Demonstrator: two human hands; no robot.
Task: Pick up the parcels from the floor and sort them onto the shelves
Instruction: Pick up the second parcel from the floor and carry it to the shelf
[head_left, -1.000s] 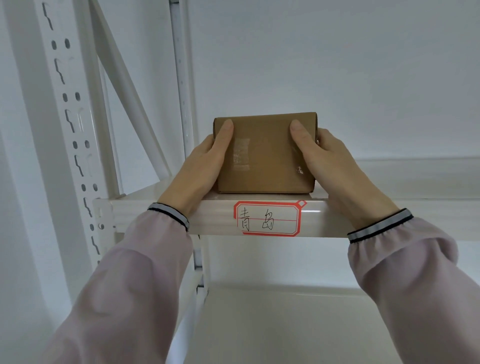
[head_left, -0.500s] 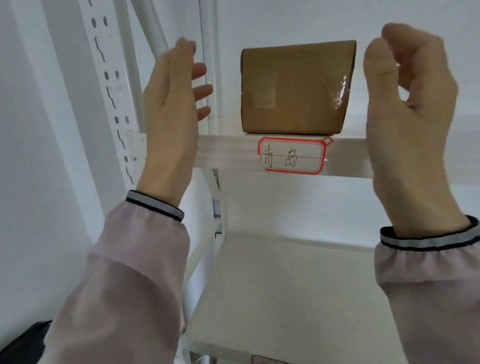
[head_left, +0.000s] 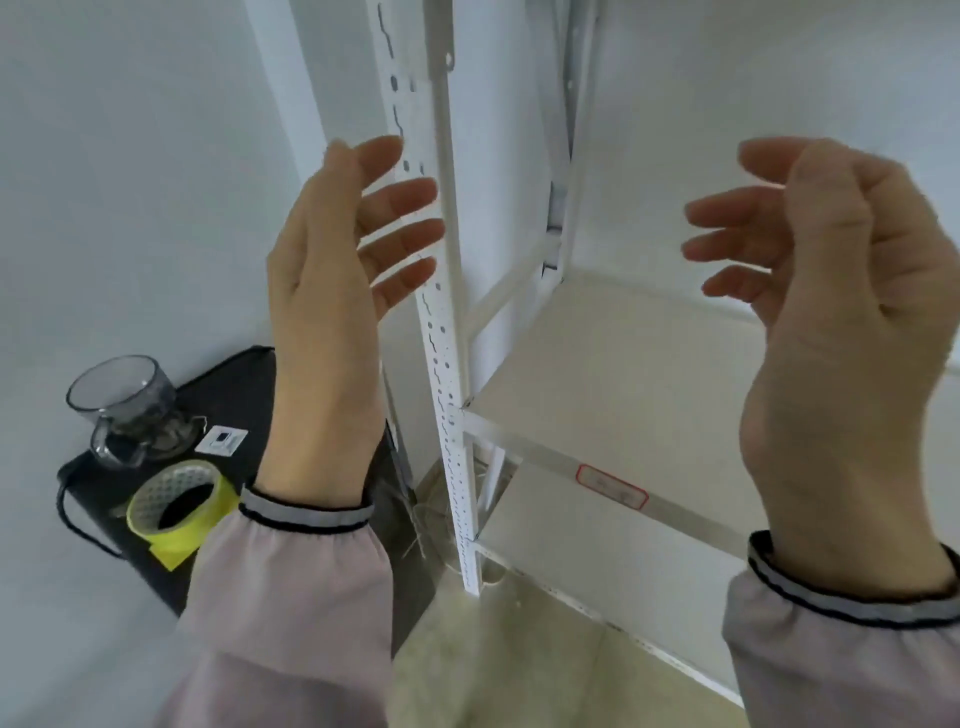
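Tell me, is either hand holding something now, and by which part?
Nothing is held. The left hand and the right hand are both open and empty, raised in front of the shelf.

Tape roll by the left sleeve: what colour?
Yellow tape roll, seen in the head view.

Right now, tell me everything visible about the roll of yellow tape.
The roll of yellow tape lies flat on a black surface at lower left, hole facing up. Its outer band is bright yellow, the upper face looks pale and translucent. A loose end sticks out at the bottom. A clear glass mug stands just behind it. Neither hand touches it.
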